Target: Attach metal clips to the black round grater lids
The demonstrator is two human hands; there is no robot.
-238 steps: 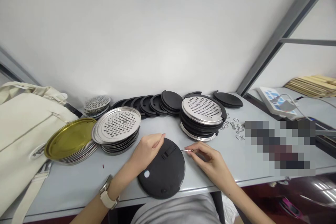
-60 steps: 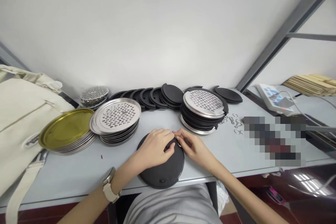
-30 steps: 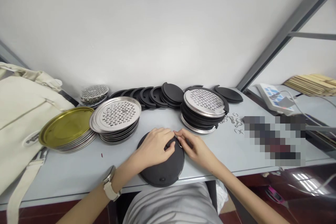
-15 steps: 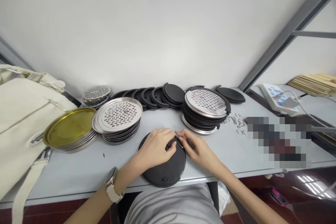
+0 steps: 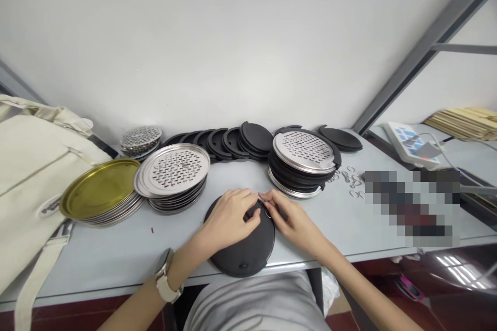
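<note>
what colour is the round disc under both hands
Black, matte; the disc lies flat at the table's near edge, clearest in the head view.

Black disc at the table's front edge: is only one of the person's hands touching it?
No: both the left hand and the right hand rest on the black disc, fingertips meeting at its far edge.

I find no text, number or brand that I can read. The cream bag (image 5: 34, 165) at my left carries a small round badge (image 5: 49, 206) with dark marks, too small to make out. The white device (image 5: 409, 146) at the far right shows blue panels, with no lettering I can resolve. A patch beside it on the tabletop (image 5: 116, 248) is blurred out.
</note>
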